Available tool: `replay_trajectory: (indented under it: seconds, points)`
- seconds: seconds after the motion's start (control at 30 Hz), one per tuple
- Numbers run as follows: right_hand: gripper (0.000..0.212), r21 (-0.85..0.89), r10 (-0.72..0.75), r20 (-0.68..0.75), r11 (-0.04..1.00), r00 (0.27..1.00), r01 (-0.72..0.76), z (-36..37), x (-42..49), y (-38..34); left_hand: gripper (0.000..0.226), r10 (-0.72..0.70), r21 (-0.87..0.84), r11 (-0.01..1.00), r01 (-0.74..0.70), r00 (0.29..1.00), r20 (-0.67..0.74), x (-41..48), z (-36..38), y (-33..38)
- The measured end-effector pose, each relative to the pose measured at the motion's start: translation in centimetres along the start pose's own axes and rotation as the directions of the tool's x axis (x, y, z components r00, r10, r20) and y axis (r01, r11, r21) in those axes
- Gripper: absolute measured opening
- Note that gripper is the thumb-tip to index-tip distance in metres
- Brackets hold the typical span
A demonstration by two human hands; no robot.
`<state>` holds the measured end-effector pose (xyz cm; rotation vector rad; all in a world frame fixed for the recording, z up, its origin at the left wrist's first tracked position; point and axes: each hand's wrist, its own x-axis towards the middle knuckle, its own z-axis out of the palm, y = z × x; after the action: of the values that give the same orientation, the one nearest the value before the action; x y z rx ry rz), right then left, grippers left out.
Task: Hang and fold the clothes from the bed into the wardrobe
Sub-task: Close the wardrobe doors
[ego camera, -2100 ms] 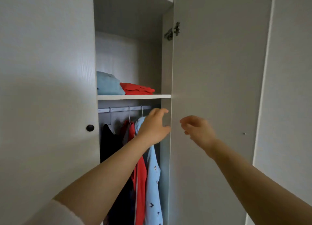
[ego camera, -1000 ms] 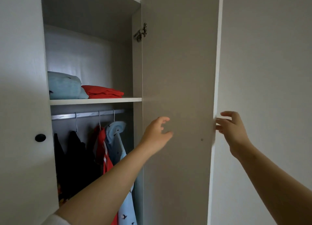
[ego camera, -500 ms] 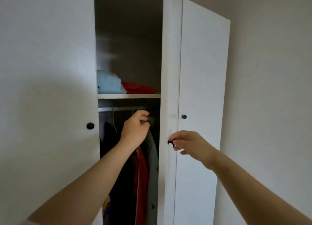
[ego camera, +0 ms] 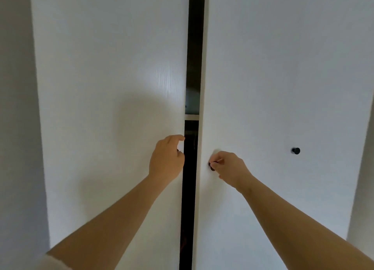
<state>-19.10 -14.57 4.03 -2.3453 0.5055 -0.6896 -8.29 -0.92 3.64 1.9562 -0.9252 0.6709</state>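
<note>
Right now I am facing the tall white wardrobe (ego camera: 121, 36), and I take the narrow dark gap (ego camera: 193, 47) between its doors as my reference. Left of the gap stands the white wood-grain left door (ego camera: 111, 87), and right of it the plain white right door (ego camera: 242, 219). The two are close but not touching, so the gap runs from the top to the bottom of my view. Partway down, a pale horizontal shelf edge (ego camera: 191, 117) crosses the gap. The rest of the slit is too dark for me to make out any clothes.

My left hand (ego camera: 167, 160) sits just left of the gap, at the free edge of the left door and below the shelf edge. Its fingers are curled, the forefinger hooked toward the gap, but I cannot tell whether they grip anything. My right hand (ego camera: 228, 167) is just right of the gap and a little lower. Its thumb and fingertips pinch a small black round knob (ego camera: 211, 167) on the right door. Well to the right of the gap, a second black round knob (ego camera: 295, 150) sticks out from the white surface, untouched. A pale sleeve cuff (ego camera: 54, 261) shows at the bottom, far left of the gap.
</note>
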Motion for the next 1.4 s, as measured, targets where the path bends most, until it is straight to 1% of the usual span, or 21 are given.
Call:
replay_trajectory:
  seconds: [0.1,0.2,0.27,0.33,0.4,0.53,0.6,0.8,1.0,1.1,1.17,1.23,1.33,1.37,1.4]
  points:
    - [0.026,-0.084,-0.006,0.001,0.996,1.000,0.006,1.4,1.9,-0.5,0.050,0.069,0.249,0.967,-0.062,0.997,-0.021,1.3,0.4,-2.1]
    - [0.022,-0.169,-0.011,0.003,0.986,1.000,0.011,2.5,3.5,-0.8,0.071,0.019,0.453,0.890,-0.053,0.997,0.079,2.9,1.2,-3.9]
    - [0.019,-0.195,-0.007,0.009,0.981,1.000,0.009,3.0,4.5,-0.9,0.081,-0.030,0.540,0.840,-0.056,0.988,0.149,3.9,1.8,-5.0]
    - [0.019,-0.195,0.001,0.009,0.981,1.000,0.000,3.6,5.4,-0.9,0.087,-0.079,0.594,0.803,-0.045,0.980,0.181,4.5,2.4,-6.1]
    - [0.019,-0.198,0.005,0.005,0.980,1.000,-0.004,4.2,6.2,-0.9,0.094,-0.089,0.636,0.770,-0.045,0.980,0.176,4.6,3.0,-7.0]
    - [0.022,-0.210,0.010,-0.005,0.978,1.000,-0.011,5.3,8.1,-0.9,0.112,-0.024,0.683,0.726,-0.077,0.990,0.138,4.7,4.0,-8.4]
    - [0.023,-0.230,0.006,-0.005,0.973,1.000,-0.007,5.7,9.0,-1.0,0.118,0.002,0.698,0.711,-0.089,0.992,0.125,4.9,4.2,-8.9]
    - [0.019,-0.269,-0.024,-0.006,0.963,1.000,0.021,6.3,10.5,-0.9,0.119,0.019,0.698,0.710,-0.094,0.993,0.115,5.1,4.7,-9.6]
    - [0.017,-0.247,-0.034,0.009,0.968,0.999,0.035,6.4,11.2,-0.7,0.121,0.024,0.709,0.699,-0.093,0.994,0.106,5.2,4.9,-9.7]
    - [0.016,-0.169,-0.072,-0.018,0.983,0.997,0.068,6.8,11.2,-0.5,0.121,0.021,0.721,0.687,-0.096,0.993,0.112,5.3,4.6,-9.5]
    - [0.019,-0.120,-0.045,-0.038,0.992,0.998,0.040,7.1,11.0,-0.3,0.120,0.009,0.735,0.670,-0.104,0.991,0.132,5.3,4.4,-9.3]
    - [0.023,0.020,0.013,-0.029,1.000,1.000,-0.012,7.0,10.7,-0.2,0.115,-0.020,0.750,0.650,-0.118,0.985,0.172,5.3,4.0,-8.8]
    - [0.023,0.250,0.062,0.048,0.966,0.997,-0.072,6.7,9.6,-0.7,0.109,-0.067,0.762,0.632,-0.140,0.970,0.234,5.1,3.2,-8.0]
    - [0.028,0.293,0.070,0.072,0.952,0.995,-0.088,6.7,9.2,-0.8,0.107,-0.075,0.763,0.629,-0.148,0.965,0.250,5.0,2.8,-7.8]
    - [0.037,0.318,0.085,0.100,0.941,0.991,-0.113,6.4,8.5,-1.0,0.105,-0.082,0.765,0.623,-0.163,0.959,0.271,4.9,2.3,-7.5]
